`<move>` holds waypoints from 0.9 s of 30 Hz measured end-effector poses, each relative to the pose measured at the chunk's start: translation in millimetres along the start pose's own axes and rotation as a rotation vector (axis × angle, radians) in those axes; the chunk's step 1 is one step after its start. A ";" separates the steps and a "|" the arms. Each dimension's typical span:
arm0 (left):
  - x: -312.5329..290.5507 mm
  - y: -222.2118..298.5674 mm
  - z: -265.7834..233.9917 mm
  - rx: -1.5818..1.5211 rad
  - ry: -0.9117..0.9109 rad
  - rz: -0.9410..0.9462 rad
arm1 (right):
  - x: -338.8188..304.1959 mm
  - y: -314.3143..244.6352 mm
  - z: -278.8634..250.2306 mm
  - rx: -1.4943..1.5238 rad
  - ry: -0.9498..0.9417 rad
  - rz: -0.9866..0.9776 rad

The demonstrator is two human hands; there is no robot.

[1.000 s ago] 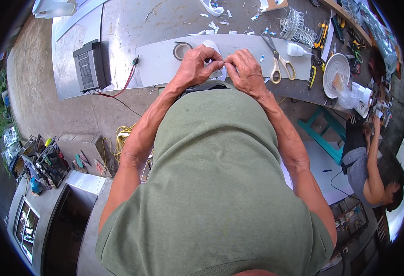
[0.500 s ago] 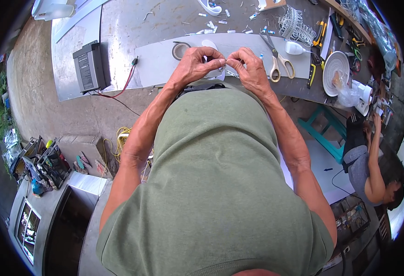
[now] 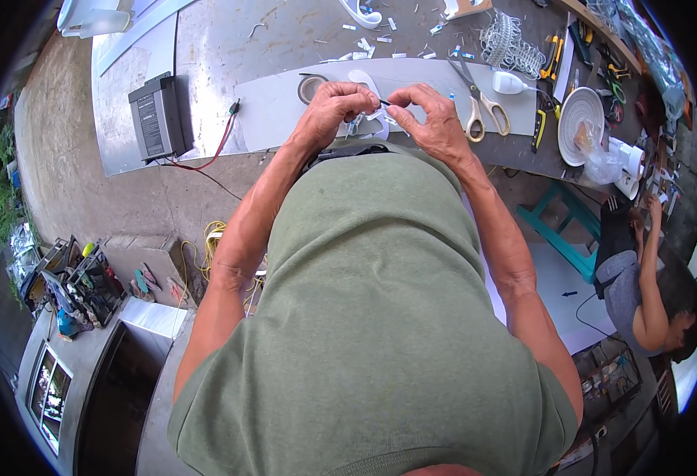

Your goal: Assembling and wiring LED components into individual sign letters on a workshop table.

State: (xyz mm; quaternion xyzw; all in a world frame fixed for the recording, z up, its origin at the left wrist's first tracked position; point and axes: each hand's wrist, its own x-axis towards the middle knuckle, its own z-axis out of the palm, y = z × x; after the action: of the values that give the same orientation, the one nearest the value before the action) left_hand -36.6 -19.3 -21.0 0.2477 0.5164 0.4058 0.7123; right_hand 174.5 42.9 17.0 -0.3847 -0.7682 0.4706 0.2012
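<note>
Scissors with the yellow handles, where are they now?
In the head view, the scissors lie on the grey sheet, just right of the right hand, left of the white plate.

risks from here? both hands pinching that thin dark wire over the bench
1. The thin dark wire is held only by the fingertips of the left hand and right hand; that small grip could slip.
2. Open scissors lie just beside the right hand; a sideways move might catch them.
3. White scraps litter the bench; a dropped piece could get lost.
</note>
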 end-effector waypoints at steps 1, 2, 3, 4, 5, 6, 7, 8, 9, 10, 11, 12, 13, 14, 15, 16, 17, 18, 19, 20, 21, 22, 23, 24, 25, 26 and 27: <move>0.7 0.3 0.3 -0.002 -0.004 -0.008 | 0.8 2.8 1.6 -0.098 0.003 -0.104; 1.4 0.8 0.6 -0.004 -0.008 -0.015 | 1.4 5.3 3.0 -0.098 0.005 -0.105; 1.5 1.7 1.1 -0.004 -0.008 -0.015 | 2.1 7.5 4.3 -0.100 -0.011 -0.113; 1.4 2.7 1.6 0.038 -0.017 -0.006 | 2.8 9.3 5.0 -0.102 -0.027 -0.121; 1.4 3.9 2.3 0.080 -0.026 0.004 | 3.5 10.8 4.5 -0.103 -0.026 -0.122; 0.2 7.9 4.4 0.082 -0.027 0.004 | 3.4 12.1 4.1 -0.056 -0.052 -0.047; -1.3 13.3 6.8 0.141 -0.012 0.028 | 3.5 12.9 3.8 -0.010 -0.078 0.028; -1.8 17.0 8.3 0.199 0.002 0.053 | 3.8 13.1 4.0 -0.011 -0.074 0.027; -0.3 15.0 4.5 0.202 0.003 0.057 | 5.0 12.2 4.3 0.115 -0.024 0.097; 1.7 12.2 -2.1 0.336 0.052 0.105 | 6.4 11.2 4.1 0.240 0.026 0.166; 2.4 10.6 -8.5 0.470 0.103 0.154 | 7.1 11.3 1.6 0.240 0.028 0.160; 0.4 16.6 -10.7 0.618 0.138 0.142 | 7.8 13.7 -3.9 0.167 0.078 0.190; -4.7 21.1 -11.6 0.624 0.138 0.148 | 8.6 16.6 -10.1 0.094 0.127 0.219; -13.0 25.0 -11.6 0.720 0.257 0.191 | 7.9 27.3 -12.9 0.056 0.134 0.184; -20.7 30.0 -10.2 0.815 0.370 0.238 | 5.6 32.4 -15.7 0.054 0.145 0.178; -31.8 43.9 -5.9 0.727 0.360 0.210 | 2.1 36.1 -18.6 0.054 0.161 0.215; -39.7 50.8 -7.6 0.581 0.302 0.218 | -1.5 39.2 -18.9 0.054 0.177 0.252; -55.1 71.7 4.7 0.420 0.241 0.236 | -6.2 43.4 -15.7 0.053 0.223 0.225; -75.2 98.4 20.0 0.258 0.181 0.251 | -11.9 45.2 -13.3 0.053 0.226 0.217; -93.5 118.2 31.4 0.169 0.130 0.323 | -17.8 44.1 -11.5 0.081 0.222 0.276; -108.0 136.9 40.9 0.080 0.071 0.394 | -23.1 45.2 -9.9 0.105 0.223 0.338; -122.9 156.9 49.0 -0.037 -0.111 0.543 | -28.3 48.9 -7.4 0.073 0.183 0.336; -131.7 170.1 50.7 -0.134 -0.319 0.665 | -33.2 54.9 -3.3 0.070 0.193 0.332; -140.6 189.2 66.1 -0.186 -0.445 0.784 | -38.4 60.0 2.0 0.009 0.188 0.308; -154.3 210.0 73.4 -0.178 -0.420 0.797 | -38.5 57.6 5.8 -0.045 0.159 0.267; -164.6 223.6 76.8 -0.260 -0.688 0.802 | -38.7 55.5 7.8 -0.083 0.113 0.278; -164.5 235.0 77.9 -0.330 -0.992 0.779 | -42.4 59.0 12.6 -0.086 0.138 0.275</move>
State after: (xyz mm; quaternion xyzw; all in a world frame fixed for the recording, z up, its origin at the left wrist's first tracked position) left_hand -61.9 -22.5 275.2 0.4620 -0.0705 0.5458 0.6955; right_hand 216.1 18.1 -38.5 -0.5261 -0.7119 0.4329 0.1706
